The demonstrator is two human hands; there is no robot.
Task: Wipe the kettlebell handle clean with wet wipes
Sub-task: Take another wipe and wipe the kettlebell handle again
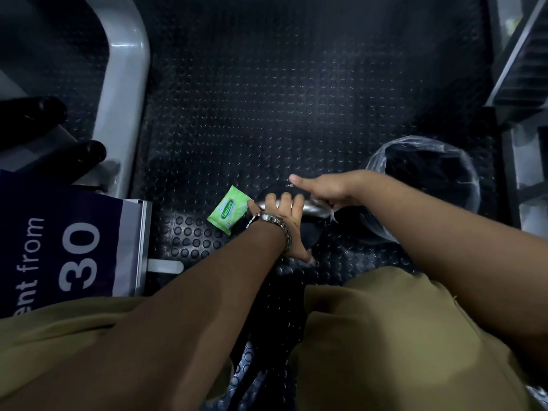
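Observation:
A black kettlebell stands on the studded rubber floor just ahead of my knees, its silver handle running left to right. My left hand, with a metal watch on the wrist, curls its fingers over the left part of the handle. My right hand lies over the right part, thumb stretched out to the left. A white wet wipe pokes out beneath its palm against the handle. The green wet wipes pack lies on the floor, just left of my left hand.
A black bin with a clear plastic liner stands right of the kettlebell, under my right forearm. A grey machine frame, black roller pads and a blue sign reading "30" fill the left. Metal equipment lines the right edge.

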